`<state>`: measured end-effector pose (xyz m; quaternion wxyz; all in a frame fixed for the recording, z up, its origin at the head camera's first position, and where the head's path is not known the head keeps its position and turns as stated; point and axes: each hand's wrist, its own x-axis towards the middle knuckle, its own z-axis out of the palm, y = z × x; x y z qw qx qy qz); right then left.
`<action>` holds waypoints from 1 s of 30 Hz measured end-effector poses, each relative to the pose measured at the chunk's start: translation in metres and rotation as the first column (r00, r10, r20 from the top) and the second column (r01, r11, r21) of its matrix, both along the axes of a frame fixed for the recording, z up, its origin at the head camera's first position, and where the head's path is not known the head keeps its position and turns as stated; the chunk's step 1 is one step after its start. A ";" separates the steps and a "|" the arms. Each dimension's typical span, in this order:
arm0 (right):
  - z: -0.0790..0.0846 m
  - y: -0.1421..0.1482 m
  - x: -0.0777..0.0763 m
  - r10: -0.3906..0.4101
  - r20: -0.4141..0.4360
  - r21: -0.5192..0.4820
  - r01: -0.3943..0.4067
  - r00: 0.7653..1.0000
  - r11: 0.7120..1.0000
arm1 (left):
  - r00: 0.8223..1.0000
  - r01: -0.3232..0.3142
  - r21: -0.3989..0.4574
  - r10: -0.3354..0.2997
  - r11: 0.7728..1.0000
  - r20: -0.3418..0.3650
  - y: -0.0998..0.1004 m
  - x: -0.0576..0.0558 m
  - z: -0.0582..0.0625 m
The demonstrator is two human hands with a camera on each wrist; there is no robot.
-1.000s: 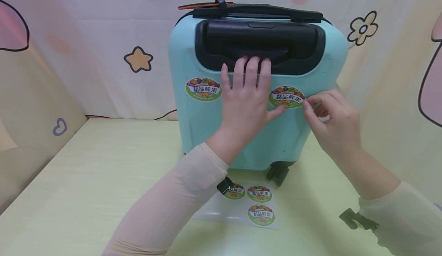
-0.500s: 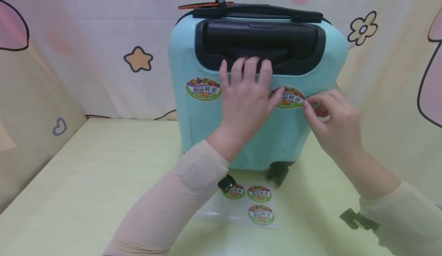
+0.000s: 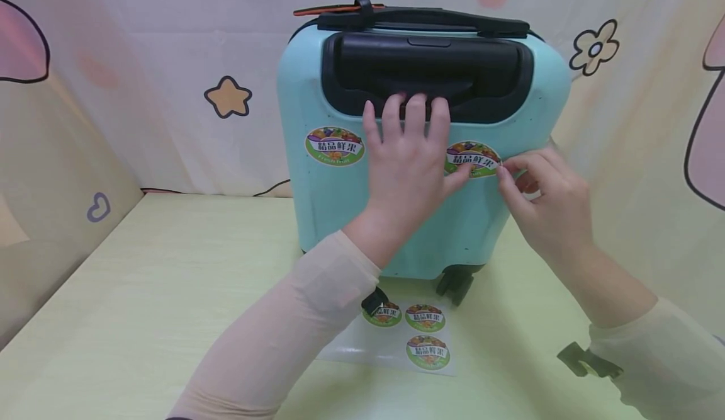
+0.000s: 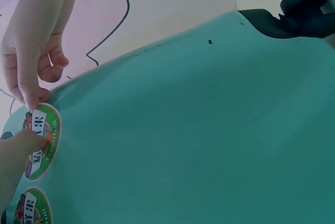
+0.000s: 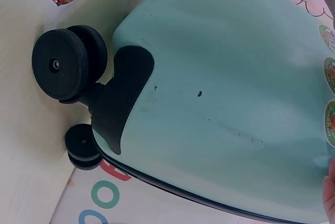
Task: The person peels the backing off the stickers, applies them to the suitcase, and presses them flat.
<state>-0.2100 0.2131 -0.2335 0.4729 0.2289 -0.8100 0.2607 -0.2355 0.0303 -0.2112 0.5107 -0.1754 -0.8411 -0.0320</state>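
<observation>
A light blue suitcase (image 3: 419,218) stands upright with its black handle recess (image 3: 430,61) facing me. My left hand (image 3: 404,162) lies against its front, fingertips at the recess's lower edge. The left thumb presses on an oval fruit sticker (image 3: 481,152), which also shows in the left wrist view (image 4: 52,124). With thumb and index finger, my right hand (image 3: 546,196) pinches that sticker's right edge. Another fruit sticker (image 3: 334,146) is on the suitcase left of my left hand. The right wrist view shows a further sticker (image 5: 330,72) between these, hidden by my hand in the head view.
A sticker sheet (image 3: 385,351) with several fruit stickers lies on the pale table (image 3: 170,294), partly under my left forearm. A black wheel (image 3: 455,281) supports the suitcase's lower right. A patterned cloth (image 3: 170,92) hangs behind.
My left thumb slid up over the right sticker, then back down to its lower part. The left hand shifted slightly right. My right hand keeps its pinch at the edge.
</observation>
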 end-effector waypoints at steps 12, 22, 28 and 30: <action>-0.001 0.000 -0.001 0.005 -0.003 0.004 -0.005 1.000 1.000 | 1.000 -0.006 0.009 0.007 1.000 -0.008 -0.001 0.001 0.006; 0.000 0.000 0.000 -0.007 0.017 0.014 0.007 1.000 1.000 | 0.999 -0.037 -0.045 0.037 0.998 0.007 0.001 0.001 0.004; 0.000 -0.001 0.000 -0.005 0.002 0.010 0.005 1.000 1.000 | 1.000 -0.019 0.007 0.019 1.000 -0.015 0.002 0.000 0.006; 0.000 0.000 0.000 -0.005 0.000 0.008 0.005 1.000 1.000 | 1.000 -0.001 0.033 0.002 0.999 -0.024 0.002 -0.001 0.008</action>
